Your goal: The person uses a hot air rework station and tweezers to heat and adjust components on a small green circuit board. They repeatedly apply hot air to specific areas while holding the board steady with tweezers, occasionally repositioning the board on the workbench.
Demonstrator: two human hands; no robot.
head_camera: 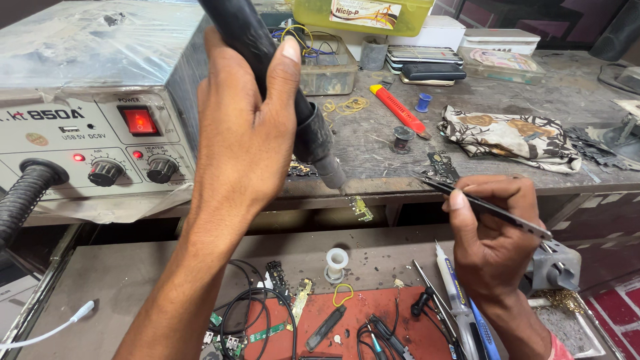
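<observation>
- Station (87,100) sits far left on the bench (567,93).
- Left hand (243,133), fingers clamped round the hot-air wand (280,87), nozzle aimed down at the bench edge.
- Right hand (493,230), near right, fingers pinching tweezers (480,203) beside a small board (441,165).

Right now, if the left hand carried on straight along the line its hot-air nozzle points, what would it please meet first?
Probably the small circuit board at the bench edge. The left hand aims the hot-air handpiece down-right, nozzle tip just above it; depth is uncertain.
</observation>
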